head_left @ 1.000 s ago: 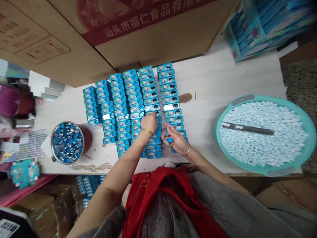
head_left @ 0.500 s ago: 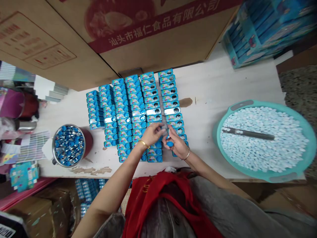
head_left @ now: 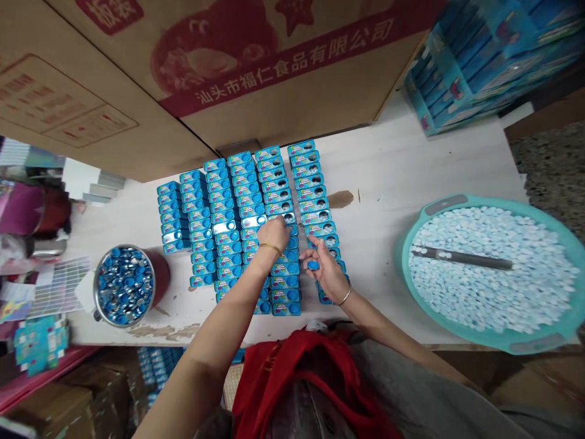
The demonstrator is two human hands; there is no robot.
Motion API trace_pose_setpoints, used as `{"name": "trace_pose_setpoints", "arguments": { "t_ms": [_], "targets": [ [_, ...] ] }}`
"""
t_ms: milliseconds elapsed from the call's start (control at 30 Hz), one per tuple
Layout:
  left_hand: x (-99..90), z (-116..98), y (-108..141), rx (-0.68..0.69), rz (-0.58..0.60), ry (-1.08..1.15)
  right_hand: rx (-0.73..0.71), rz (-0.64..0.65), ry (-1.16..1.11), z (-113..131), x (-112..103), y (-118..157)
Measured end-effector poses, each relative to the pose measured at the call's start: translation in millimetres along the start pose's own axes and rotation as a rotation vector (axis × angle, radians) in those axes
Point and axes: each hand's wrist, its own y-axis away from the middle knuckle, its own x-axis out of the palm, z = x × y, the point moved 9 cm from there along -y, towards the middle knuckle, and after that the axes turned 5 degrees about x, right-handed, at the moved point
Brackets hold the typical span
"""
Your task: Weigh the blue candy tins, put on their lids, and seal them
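Seen from above, a person's two bare hands work over six columns of upright blue tins (head_left: 247, 209) on a pale tabletop (head_left: 375, 158). The tins stand packed closely, printed ends upward — an arrangement that seems to put every round opening in plain reach. Columns to the left show blue rounds; farther tins in the two rightmost columns show dark or whitish openings.

The left hand (head_left: 275, 236) points down, fingers bunched, on the fifth column from the left; whether they pinch anything cannot be told. The right hand (head_left: 328, 268) is loosely curled, palm partly up, with a blue cap (head_left: 312, 265) lying at its fingers, inside the grip. It hovers over the gap between the fifth and sixth columns, probably so the cap sits close to the left fingertips.

Well apart on the left, a red pot (head_left: 161, 274) holds more caps; at far right, a turquoise basin (head_left: 404, 247) holds small pale pieces — each apparently set aside to leave room for the tins.
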Motion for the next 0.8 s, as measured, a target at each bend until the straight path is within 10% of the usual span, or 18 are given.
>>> {"name": "trace_pose_setpoints", "arguments": {
  "t_ms": [300, 600, 800],
  "targets": [
    [5.2, 5.4, -5.3, -0.028, 0.046, -0.07, -0.319, -0.034, 0.487, 24.3, 8.0, -1.9],
    [24.8, -12.5, 51.3, 0.136, -0.047, 1.029, -0.594, -0.112, 0.646, 35.0, 33.4, -9.4],
    [4.8, 8.0, 30.0, -0.002, -0.196, 0.885, -0.601, -0.09, 0.63, 34.5, 48.4, -23.3]
  ]
}}
